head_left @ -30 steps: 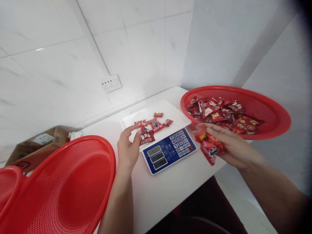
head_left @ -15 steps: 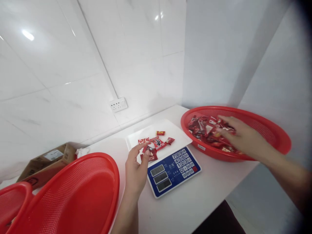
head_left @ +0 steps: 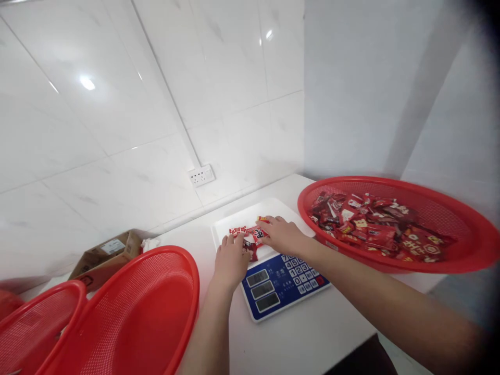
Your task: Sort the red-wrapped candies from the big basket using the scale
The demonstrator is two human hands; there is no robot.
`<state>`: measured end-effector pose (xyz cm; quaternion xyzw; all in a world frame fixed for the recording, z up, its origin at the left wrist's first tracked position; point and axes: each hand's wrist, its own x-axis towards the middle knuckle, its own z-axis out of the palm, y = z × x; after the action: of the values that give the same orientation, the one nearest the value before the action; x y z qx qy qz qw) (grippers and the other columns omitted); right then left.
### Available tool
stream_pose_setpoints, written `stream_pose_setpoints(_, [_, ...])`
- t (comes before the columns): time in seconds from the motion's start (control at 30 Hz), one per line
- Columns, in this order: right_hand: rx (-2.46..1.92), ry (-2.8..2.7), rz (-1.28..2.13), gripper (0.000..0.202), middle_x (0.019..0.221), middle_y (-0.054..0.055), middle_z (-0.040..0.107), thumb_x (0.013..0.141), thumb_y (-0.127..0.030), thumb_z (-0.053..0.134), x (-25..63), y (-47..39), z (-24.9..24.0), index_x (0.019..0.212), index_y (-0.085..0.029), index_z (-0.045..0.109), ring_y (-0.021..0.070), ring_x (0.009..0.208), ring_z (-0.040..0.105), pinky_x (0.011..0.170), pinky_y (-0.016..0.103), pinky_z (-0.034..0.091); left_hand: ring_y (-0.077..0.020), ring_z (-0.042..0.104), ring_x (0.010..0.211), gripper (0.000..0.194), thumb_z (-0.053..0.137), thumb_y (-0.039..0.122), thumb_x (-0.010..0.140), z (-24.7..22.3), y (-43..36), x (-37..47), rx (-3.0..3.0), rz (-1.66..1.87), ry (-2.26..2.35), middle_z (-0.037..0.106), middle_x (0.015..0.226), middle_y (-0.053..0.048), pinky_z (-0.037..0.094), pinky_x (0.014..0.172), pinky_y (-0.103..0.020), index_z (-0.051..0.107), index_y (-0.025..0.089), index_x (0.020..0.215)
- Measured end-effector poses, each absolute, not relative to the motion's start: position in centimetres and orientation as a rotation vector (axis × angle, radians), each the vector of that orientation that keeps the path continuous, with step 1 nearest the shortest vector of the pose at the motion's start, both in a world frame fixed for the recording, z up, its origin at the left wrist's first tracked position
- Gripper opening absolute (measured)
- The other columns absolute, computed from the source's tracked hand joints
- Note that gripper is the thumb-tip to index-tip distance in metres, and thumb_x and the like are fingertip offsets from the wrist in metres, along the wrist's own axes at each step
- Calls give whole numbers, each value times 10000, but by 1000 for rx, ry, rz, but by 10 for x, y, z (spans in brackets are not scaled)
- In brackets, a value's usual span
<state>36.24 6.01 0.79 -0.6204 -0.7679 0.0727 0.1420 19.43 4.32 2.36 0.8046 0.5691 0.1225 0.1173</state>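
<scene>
Several red-wrapped candies (head_left: pixel 258 234) lie on the white pan (head_left: pixel 275 207) of a digital scale with a blue keypad panel (head_left: pixel 282 289). My left hand (head_left: pixel 232 260) rests at the left side of these candies, its fingers bent over them. From the right, my right hand (head_left: pixel 282 235) reaches over the pan, fingers on the candies beside a small yellow-and-red one (head_left: pixel 262 219). Both hands touch the pile; whether either one grips a piece is hidden. A red basket (head_left: pixel 461 221) full of wrapped candies stands to the right.
Two red baskets, one large (head_left: pixel 156 307) and one partly cut off (head_left: pixel 35 325), stand at the left. Behind them are a cardboard box (head_left: pixel 107 255) and a crumpled white item (head_left: pixel 150 244). A wall socket (head_left: pixel 201 175) sits above the white table (head_left: pixel 304 333).
My right hand has left the candy basket and moved left onto the scale pan. My left hand's fingers have come down over the candies. The view has shifted slightly.
</scene>
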Motion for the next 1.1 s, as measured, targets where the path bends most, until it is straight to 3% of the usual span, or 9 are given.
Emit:
stream_pose_setpoints(0.17, [-1748, -2259, 312, 453, 1283, 122, 504, 777, -217, 546, 358, 71, 4, 1224, -276, 517, 343, 1118, 464, 788, 470, 441, -288, 412, 1192, 506, 487, 167, 745, 25, 51, 198, 2373, 195, 1704, 569, 1227, -99, 326, 950, -434, 477, 245, 1245])
stream_pose_setpoints(0.33, [-1614, -2234, 413, 445, 1117, 73, 625, 739, -124, 560, 360, 75, 0, 1163, -259, 566, 251, 1021, 556, 817, 347, 429, -280, 513, 1091, 557, 539, 184, 703, 25, 59, 200, 2333, 183, 1625, 576, 1195, -120, 405, 866, -366, 482, 229, 1255])
stream_pose_setpoints(0.47, [-1515, -2154, 480, 418, 1052, 16, 648, 692, -85, 585, 364, 80, -4, 1071, -259, 609, 191, 969, 575, 796, 260, 423, -233, 595, 908, 518, 597, 180, 648, 25, 67, 199, 2243, 240, 1589, 579, 1134, -134, 454, 776, -317, 547, 172, 1164])
stream_pose_setpoints(0.57, [-1515, -2071, 501, 404, 1021, 6, 645, 663, -84, 598, 372, 86, -6, 1032, -249, 614, 180, 931, 570, 775, 249, 425, -207, 600, 866, 403, 642, 183, 634, 28, 75, 195, 2187, 293, 1548, 624, 1021, -89, 472, 741, -296, 595, 168, 1034])
stream_pose_setpoints(0.77, [-1592, -1945, 505, 366, 1086, 28, 616, 734, -140, 549, 389, 102, 0, 1089, -228, 556, 165, 917, 557, 769, 247, 421, -169, 586, 860, 280, 591, 273, 794, 36, 99, 186, 2095, 376, 1605, 583, 1070, -70, 503, 713, -343, 549, 154, 1044])
stream_pose_setpoints(0.93, [-1696, -1981, 608, 356, 972, 44, 661, 639, -124, 641, 383, 114, 3, 979, -213, 594, 186, 807, 590, 609, 230, 419, -177, 594, 881, 274, 546, 301, 838, 29, 117, 188, 2054, 271, 1624, 599, 1039, -60, 505, 752, -381, 552, 153, 1068])
stream_pose_setpoints(1.1, [-1697, -1969, 635, 388, 870, 23, 665, 578, -48, 656, 376, 116, 4, 919, -220, 586, 204, 811, 588, 596, 232, 397, -171, 600, 858, 297, 540, 304, 842, 23, 118, 192, 1990, 241, 1648, 597, 1043, -63, 514, 731, -371, 535, 155, 1100])
